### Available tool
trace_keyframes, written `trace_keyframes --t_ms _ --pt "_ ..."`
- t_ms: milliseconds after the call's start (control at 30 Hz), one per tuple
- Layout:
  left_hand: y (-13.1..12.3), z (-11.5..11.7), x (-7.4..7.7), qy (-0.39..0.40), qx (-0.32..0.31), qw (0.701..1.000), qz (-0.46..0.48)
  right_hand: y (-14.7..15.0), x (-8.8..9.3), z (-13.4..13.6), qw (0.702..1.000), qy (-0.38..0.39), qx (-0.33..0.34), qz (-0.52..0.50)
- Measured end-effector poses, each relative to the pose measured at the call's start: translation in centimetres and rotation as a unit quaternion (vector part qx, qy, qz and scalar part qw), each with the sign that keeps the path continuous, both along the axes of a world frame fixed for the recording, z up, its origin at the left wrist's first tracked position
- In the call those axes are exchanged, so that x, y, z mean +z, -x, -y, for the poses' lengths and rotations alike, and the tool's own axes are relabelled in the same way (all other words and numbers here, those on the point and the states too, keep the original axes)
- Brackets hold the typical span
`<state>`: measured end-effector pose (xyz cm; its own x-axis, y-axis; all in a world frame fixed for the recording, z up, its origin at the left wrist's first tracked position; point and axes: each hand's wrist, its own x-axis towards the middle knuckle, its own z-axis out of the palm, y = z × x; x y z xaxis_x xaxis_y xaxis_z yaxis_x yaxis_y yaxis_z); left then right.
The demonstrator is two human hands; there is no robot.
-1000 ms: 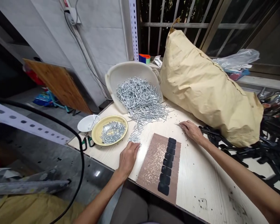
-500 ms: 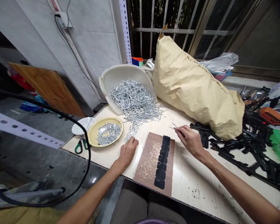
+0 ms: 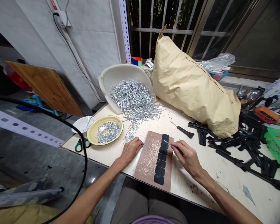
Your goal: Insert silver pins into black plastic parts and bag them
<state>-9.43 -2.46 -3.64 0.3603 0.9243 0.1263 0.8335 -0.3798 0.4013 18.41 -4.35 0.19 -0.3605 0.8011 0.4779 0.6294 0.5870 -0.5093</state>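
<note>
My right hand [image 3: 186, 155] pinches a slim metal tool, apparently tweezers [image 3: 169, 142]. Its tip is over the upper part of a column of black rounded pads [image 3: 161, 164]. These pads lie along the right side of a brown sheet [image 3: 151, 155] dotted with pale specks. By the sheet's upper left edge, my left hand [image 3: 130, 151] rests low with fingers closed; what the fingertips hold, if anything, is too small to make out. Just beyond that hand lie loose metal pins [image 3: 132, 132] and a yellow plate [image 3: 92, 134] of small metal pieces.
A white basin [image 3: 105, 77] spills a heap of metal pins onto the table. A big tan sack [image 3: 191, 84] leans behind. Black parts [image 3: 245, 155] and a green basket [image 3: 274, 149] crowd the right. Green-handled scissors [image 3: 79, 145] lie at the left edge, near a black cable [image 3: 86, 161].
My right hand has come left and down, bringing the tool tip over the black pads. My left hand has shifted right to the sheet's edge. The view has turned slightly right.
</note>
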Motion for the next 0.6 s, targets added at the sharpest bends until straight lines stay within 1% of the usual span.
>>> trace_keyframes --t_ms 100,167,200,233,267,333,367,400,433,467,500,533,600 --pt "-0.6 0.2 0.4 -0.004 0.031 0.999 0.041 0.7 -0.1 0.5 1.000 0.023 -0.002 -0.003" --pt "-1.1 0.4 0.8 0.002 0.083 0.990 0.115 1.4 0.3 0.7 0.999 0.037 -0.004 -0.012" --pt "-1.5 0.6 0.9 0.021 0.115 0.978 0.175 1.8 0.5 0.9 0.999 0.045 0.001 -0.018" --pt "-2.0 0.8 1.1 0.056 0.144 0.957 0.247 2.3 0.7 0.9 0.998 0.055 0.011 -0.021" --pt "-2.5 1.0 1.4 0.103 0.167 0.925 0.326 2.8 0.9 1.0 0.997 0.064 0.024 -0.020" --pt "-3.8 1.4 2.0 0.199 0.188 0.836 0.476 3.6 1.2 1.2 0.996 0.076 0.048 -0.004" --pt "-4.4 1.6 2.3 0.231 0.190 0.790 0.535 4.0 1.3 1.2 0.995 0.078 0.055 0.010" --pt "-5.0 1.8 2.7 0.247 0.191 0.753 0.579 4.2 1.3 1.2 0.995 0.079 0.056 0.024" --pt "-5.5 2.0 3.1 0.251 0.193 0.725 0.611 4.4 1.2 1.2 0.995 0.080 0.054 0.037" --pt "-5.9 2.1 3.4 0.249 0.194 0.707 0.634 4.5 1.2 1.2 0.994 0.082 0.049 0.047" --pt "-6.3 2.2 3.7 0.245 0.192 0.695 0.648 4.5 1.1 1.1 0.994 0.084 0.044 0.056" --pt "-6.5 2.3 4.0 0.243 0.189 0.690 0.655 4.5 1.0 1.1 0.994 0.085 0.039 0.061" --pt "-6.8 2.3 4.2 0.240 0.180 0.691 0.658 4.3 0.7 1.0 0.994 0.087 0.033 0.065"
